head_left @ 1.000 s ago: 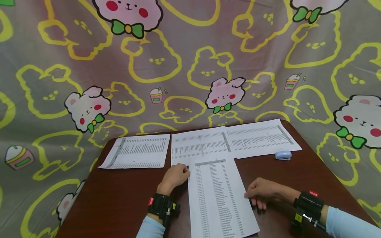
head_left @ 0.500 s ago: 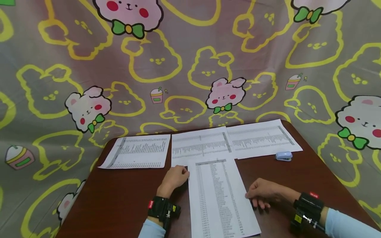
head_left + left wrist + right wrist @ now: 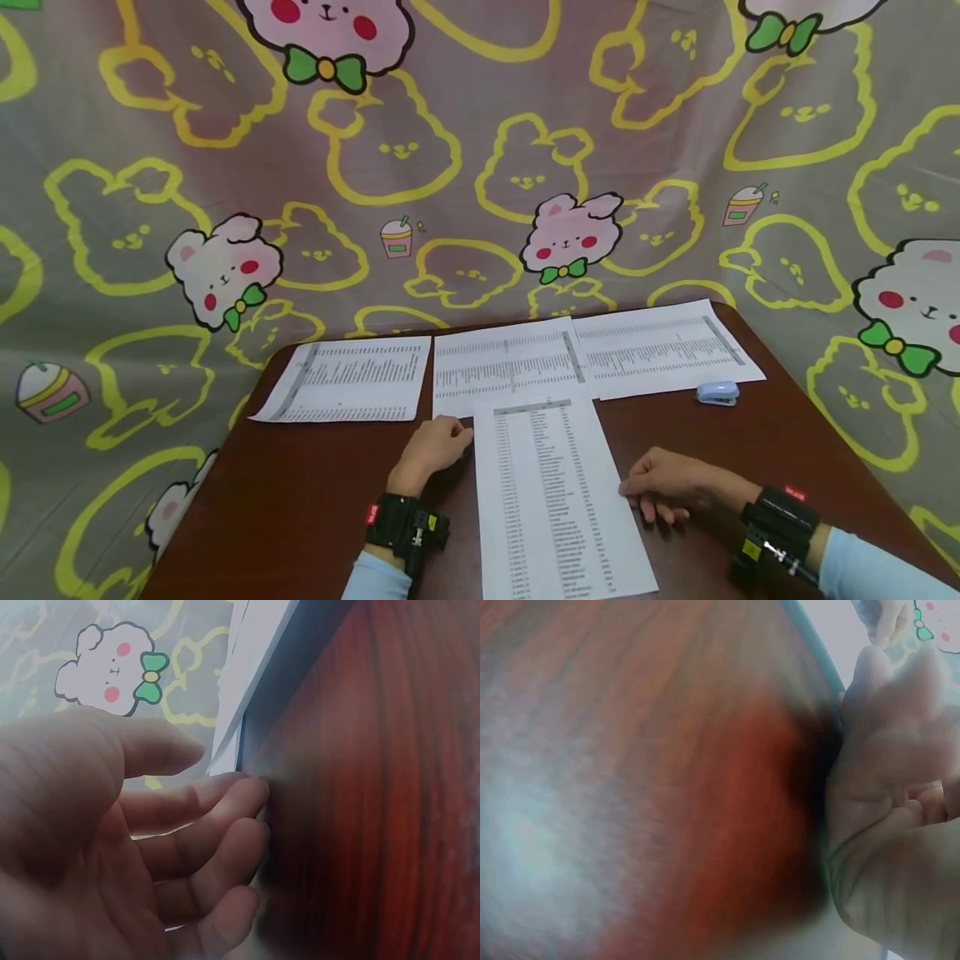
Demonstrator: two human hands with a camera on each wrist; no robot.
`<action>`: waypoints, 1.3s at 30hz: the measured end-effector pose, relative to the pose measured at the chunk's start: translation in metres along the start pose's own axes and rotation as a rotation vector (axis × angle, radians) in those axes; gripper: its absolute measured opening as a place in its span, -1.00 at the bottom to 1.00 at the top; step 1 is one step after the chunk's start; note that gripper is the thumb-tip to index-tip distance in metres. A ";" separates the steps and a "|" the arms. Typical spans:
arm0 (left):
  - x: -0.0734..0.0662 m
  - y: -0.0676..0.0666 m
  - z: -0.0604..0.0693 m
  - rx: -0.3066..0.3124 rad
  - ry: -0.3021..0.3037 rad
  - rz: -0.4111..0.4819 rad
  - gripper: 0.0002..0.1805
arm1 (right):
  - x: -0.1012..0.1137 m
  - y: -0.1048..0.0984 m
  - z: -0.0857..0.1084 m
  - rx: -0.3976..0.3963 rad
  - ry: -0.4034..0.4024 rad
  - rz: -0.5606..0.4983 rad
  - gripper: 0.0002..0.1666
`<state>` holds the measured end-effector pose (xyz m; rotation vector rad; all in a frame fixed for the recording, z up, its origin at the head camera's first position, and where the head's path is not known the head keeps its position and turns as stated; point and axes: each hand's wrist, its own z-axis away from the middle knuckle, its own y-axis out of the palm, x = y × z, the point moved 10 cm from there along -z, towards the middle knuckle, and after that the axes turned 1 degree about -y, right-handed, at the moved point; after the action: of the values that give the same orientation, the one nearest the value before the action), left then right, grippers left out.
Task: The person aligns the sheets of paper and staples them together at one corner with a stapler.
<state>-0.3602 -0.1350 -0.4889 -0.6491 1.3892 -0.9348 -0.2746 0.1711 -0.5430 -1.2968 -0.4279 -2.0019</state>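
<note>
Head view: on the dark-brown wooden tabletop (image 3: 315, 500), the nearest white printed paper sheet (image 3: 551, 500) is pinched at its right edge by the right hand (image 3: 663, 483); the left hand's (image 3: 431, 452) grip is released beside it.

"Where could a hand pass the near sheet (image 3: 555, 500)?"
"Over bare table (image 3: 300, 500) well left of it."
"And obstacles?"
"Left hand (image 3: 435, 446) and right hand (image 3: 663, 482) flank it, papers (image 3: 506, 358) lie behind it, a stapler (image 3: 717, 392) sits behind to its right."
</note>
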 end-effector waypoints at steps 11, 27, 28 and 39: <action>0.013 -0.025 0.005 -0.103 -0.035 0.010 -0.69 | 0.033 -0.017 -0.007 -0.095 -0.086 0.183 -0.58; 0.039 -0.062 0.014 -0.176 -0.132 0.033 -0.61 | 0.074 -0.030 -0.038 -0.134 -0.111 0.099 -0.48; 0.040 -0.065 0.015 -0.180 -0.130 0.030 -0.60 | 0.076 -0.031 -0.040 -0.131 -0.120 0.105 -0.48; 0.058 -0.084 0.023 -0.186 -0.159 0.021 -0.57 | 0.111 -0.026 -0.062 -0.123 -0.215 0.128 -0.48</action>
<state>-0.3555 -0.2303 -0.4460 -0.8292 1.3468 -0.7266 -0.3618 0.1094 -0.4692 -1.5841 -0.3163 -1.8139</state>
